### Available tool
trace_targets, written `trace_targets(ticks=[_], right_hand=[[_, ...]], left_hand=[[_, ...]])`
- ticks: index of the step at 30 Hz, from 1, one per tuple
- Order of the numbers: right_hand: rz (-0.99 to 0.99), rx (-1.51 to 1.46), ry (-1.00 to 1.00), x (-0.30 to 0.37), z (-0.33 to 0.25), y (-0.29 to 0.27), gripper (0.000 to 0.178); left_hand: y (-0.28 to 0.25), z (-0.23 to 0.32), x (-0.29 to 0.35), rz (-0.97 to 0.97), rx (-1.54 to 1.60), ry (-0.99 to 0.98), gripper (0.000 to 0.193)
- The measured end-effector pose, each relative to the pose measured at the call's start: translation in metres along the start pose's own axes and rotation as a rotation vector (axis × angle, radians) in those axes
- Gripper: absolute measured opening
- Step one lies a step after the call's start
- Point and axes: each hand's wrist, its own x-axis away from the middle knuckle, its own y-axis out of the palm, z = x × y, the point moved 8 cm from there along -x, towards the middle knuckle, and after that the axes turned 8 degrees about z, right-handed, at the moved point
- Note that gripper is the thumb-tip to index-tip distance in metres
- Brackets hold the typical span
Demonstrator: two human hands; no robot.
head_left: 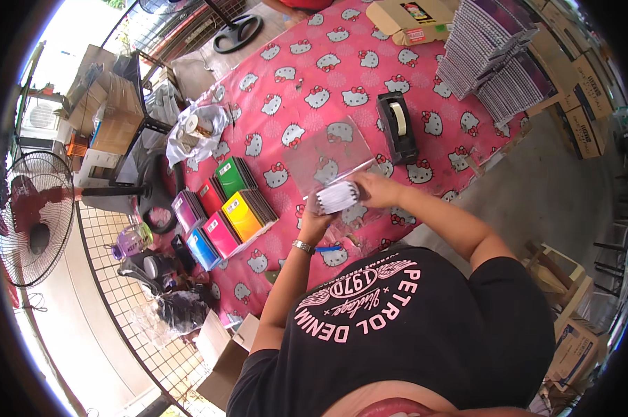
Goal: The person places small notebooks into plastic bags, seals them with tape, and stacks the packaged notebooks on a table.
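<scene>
Hands (319,214) (379,189) around white ribbed packet (337,196); clear bag (326,156) beside

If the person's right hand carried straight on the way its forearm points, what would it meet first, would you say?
The right hand points leftward at the white-edged stack of small cards that it grips together with the left hand. Beyond that lie the coloured card stacks, though depth is unclear.

Both hands meet over the pink patterned tablecloth (342,76): the left hand (319,217) and right hand (374,189) grip a small white ridged stack (338,197) at the mouth of a clear plastic bag (328,156). A black tape dispenser (397,127) stands just beyond; coloured booklet stacks (223,212) lie to the left.
</scene>
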Motion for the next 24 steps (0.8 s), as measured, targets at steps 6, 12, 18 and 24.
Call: trace_targets(ticks=[6,12,18,24], right_hand=[[0.209,0.098,0.135,-0.001,-0.050,-0.039,0.057],[0.192,-0.009,0.106,-0.012,-0.057,-0.071,0.030],[0.027,-0.279,0.126,-0.008,0.004,-0.035,0.040],[-0.129,-0.306,0.116,-0.030,0.004,-0.012,0.040]], left_hand=[[-0.004,0.030,0.000,0.137,-0.501,0.008,0.046],[-0.018,0.075,0.005,0.252,-0.801,0.157,0.034],[-0.032,0.012,-0.014,0.001,0.101,-0.216,0.045],[-0.022,-0.026,-0.027,-0.092,0.214,-0.338,0.039]])
